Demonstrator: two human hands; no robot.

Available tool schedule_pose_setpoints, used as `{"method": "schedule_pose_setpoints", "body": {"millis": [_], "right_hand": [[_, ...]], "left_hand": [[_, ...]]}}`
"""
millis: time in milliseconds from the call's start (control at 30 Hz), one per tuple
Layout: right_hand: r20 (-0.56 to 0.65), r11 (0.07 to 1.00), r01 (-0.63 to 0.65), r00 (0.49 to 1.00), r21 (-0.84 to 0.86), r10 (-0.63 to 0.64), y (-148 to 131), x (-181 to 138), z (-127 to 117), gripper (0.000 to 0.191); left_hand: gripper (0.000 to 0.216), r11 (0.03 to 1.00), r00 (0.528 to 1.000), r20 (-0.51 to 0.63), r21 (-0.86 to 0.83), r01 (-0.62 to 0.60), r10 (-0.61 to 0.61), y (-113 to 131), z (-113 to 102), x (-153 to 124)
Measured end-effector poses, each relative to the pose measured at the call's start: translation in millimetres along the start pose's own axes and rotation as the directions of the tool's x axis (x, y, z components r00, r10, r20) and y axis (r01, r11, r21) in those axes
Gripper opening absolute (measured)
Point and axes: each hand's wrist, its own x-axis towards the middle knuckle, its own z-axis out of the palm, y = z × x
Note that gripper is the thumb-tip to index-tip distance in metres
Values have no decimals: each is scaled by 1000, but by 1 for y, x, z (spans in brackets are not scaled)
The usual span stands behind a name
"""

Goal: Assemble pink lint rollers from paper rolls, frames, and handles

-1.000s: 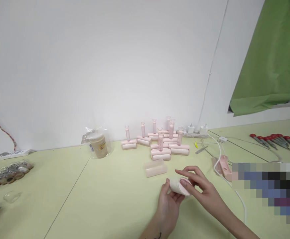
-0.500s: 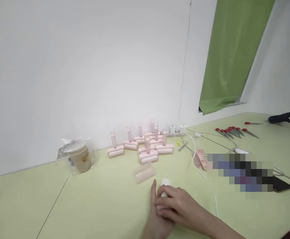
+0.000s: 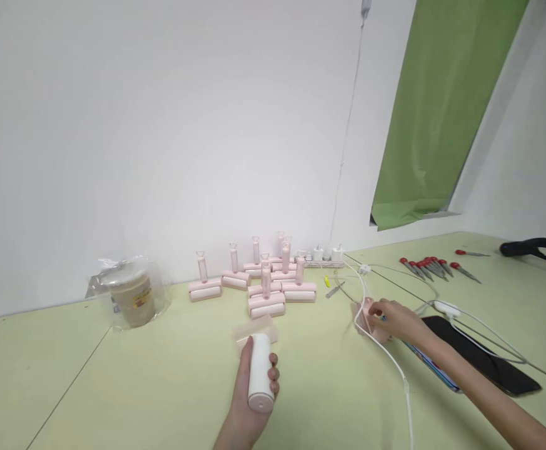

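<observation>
My left hand (image 3: 245, 409) is wrapped round a white lint roller refill (image 3: 260, 370) with a pink end cap facing me. Just beyond the roll lies a translucent pink cover (image 3: 267, 325), partly hidden behind it. Over to the right, my right hand (image 3: 396, 319) has its fingers curled down onto a pink plastic piece (image 3: 382, 336), which the fingers partly cover. Several pink lint rollers (image 3: 267, 306) stand in a group by the wall, handles upward and white rolls low in front.
A white cable (image 3: 397, 365) runs beside my right hand from a power strip (image 3: 322, 263). A black phone (image 3: 483, 356) lies under my right forearm. Several red-handled pointed tools (image 3: 430, 267) lie farther back. A bagged tub (image 3: 135, 300) stands at the left.
My right hand has left the white roll and moved right to the pink plastic piece. My left hand has shifted left and now holds the roll alone.
</observation>
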Motion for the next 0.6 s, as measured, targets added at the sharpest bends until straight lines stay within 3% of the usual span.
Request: {"method": "schedule_pose_setpoints", "body": {"millis": [133, 233, 467, 533, 600], "right_hand": [[139, 999, 16, 990, 33, -20, 4, -6, 23, 16], [153, 996, 1, 988, 91, -15, 5, -6, 14, 7], [-126, 992, -89, 987, 94, 100, -12, 13, -61, 38], [-173, 998, -21, 984, 60, 31, -28, 11, -77, 37], [-216, 990, 130, 970, 55, -115, -52, 3, -84, 33]], "left_hand": [[24, 988, 995, 8, 115, -100, 100, 1, 4, -3], [26, 978, 993, 15, 171, -119, 118, 1, 8, -6], [30, 945, 983, 3, 276, -178, 184, 2, 9, -10], [33, 941, 978, -2, 275, -199, 207, 4, 9, -10], [35, 940, 970, -25, 256, -227, 241, 6, 8, -10]]}}
